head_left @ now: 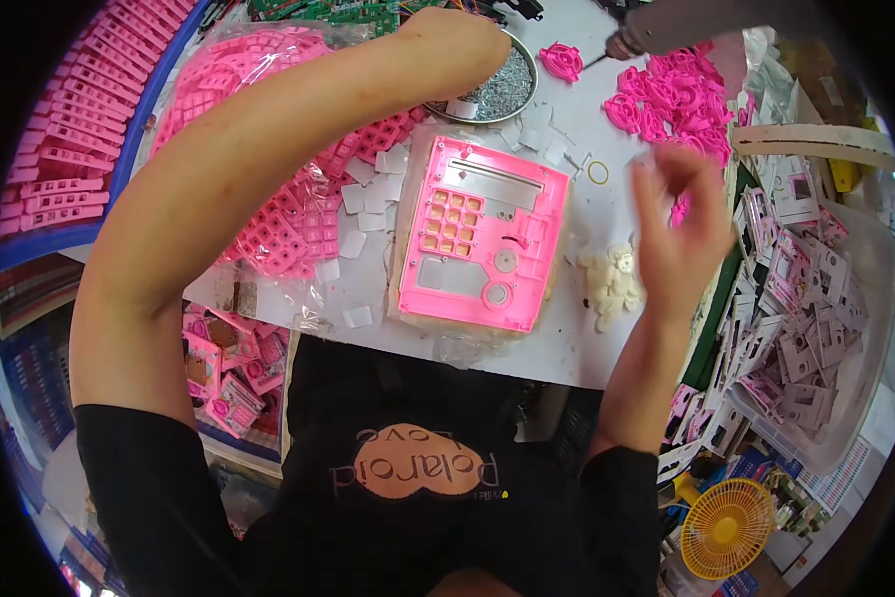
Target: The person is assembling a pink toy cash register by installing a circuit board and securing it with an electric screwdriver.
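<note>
A pink plastic housing [522, 199] with a grid of square holes lies on a pale block in the middle of the table. My left arm reaches across the far left, and my left hand [457, 42] is over the round metal dish [512, 90] of small screws, its fingers hidden. To the right of the housing my right hand [688, 224] is raised, with its fingers smeared by motion, so I cannot tell what it holds. Beneath and beside it sit small cream-coloured parts [611, 284]. A grey power screwdriver [686, 28] hangs at the upper right, tip towards a single pink part [563, 62].
Pink keypad frames fill a clear bag [288, 234] on the left, near scattered white squares [373, 199]. Pink ring-shaped parts [671, 99] are heaped at the far right. Green circuit boards [353, 14] lie at the back. A bin [855, 398] of printed pieces and a yellow fan [726, 529] stand right.
</note>
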Tool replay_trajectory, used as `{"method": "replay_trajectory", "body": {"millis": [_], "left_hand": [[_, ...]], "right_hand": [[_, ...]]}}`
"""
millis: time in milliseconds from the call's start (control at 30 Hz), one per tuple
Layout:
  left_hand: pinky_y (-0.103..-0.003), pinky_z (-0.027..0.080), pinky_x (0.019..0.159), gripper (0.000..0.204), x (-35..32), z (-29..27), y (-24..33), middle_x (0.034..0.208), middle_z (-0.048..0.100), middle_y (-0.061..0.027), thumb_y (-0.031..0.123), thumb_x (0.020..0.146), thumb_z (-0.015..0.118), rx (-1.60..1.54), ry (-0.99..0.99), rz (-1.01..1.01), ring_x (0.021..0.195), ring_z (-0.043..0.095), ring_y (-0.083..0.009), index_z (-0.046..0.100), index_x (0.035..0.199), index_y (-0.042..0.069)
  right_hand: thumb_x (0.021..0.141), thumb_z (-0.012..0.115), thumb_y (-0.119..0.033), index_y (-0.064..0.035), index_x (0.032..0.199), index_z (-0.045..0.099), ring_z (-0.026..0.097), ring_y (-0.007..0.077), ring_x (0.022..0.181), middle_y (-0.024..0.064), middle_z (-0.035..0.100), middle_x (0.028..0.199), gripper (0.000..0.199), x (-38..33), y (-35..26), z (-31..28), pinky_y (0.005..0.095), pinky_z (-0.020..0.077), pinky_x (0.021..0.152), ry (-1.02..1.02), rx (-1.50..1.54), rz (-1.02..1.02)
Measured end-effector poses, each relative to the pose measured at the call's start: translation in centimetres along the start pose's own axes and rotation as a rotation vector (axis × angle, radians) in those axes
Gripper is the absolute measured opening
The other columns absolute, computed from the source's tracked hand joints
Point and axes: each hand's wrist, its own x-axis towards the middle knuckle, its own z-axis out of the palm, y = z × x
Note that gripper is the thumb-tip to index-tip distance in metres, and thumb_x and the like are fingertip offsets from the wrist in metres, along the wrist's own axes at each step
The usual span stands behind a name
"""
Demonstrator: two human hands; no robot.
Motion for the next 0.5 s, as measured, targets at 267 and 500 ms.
{"method": "replay_trajectory", "body": {"millis": [267,500], "left_hand": [[-0.046,0.059,0.075,0.020,-0.8,-0.8,-0.1,0.095,0.074,-0.0135,0.019,0.083,0.068,-0.020,0.160,0.130,0.087,0.073,-0.0333,0.075,0.095,0.005],[-0.044,0.049,0.064,0.016,-13.8,-1.8,4.0,0.077,0.063,-0.0150,0.015,0.085,0.071,-0.574,0.228,0.303,0.071,0.062,-0.0333,0.060,0.082,0.004]], "right_hand": [[0.087,0.077,-0.032,-0.0012,0.134,0.055,0.068,0.0215,0.099,0.0111,0.069,0.114,0.060,12.8,-1.3,1.2,0.0352,0.0543,0.088,-0.172,0.788,-0.022],[0.091,0.066,-0.023,-0.0029,0.134,0.049,0.059,0.0224,0.086,0.0084,0.057,0.089,0.051,5.5,-0.4,-0.2,0.0458,0.0496,0.094,-0.462,0.999,0.091]]}}
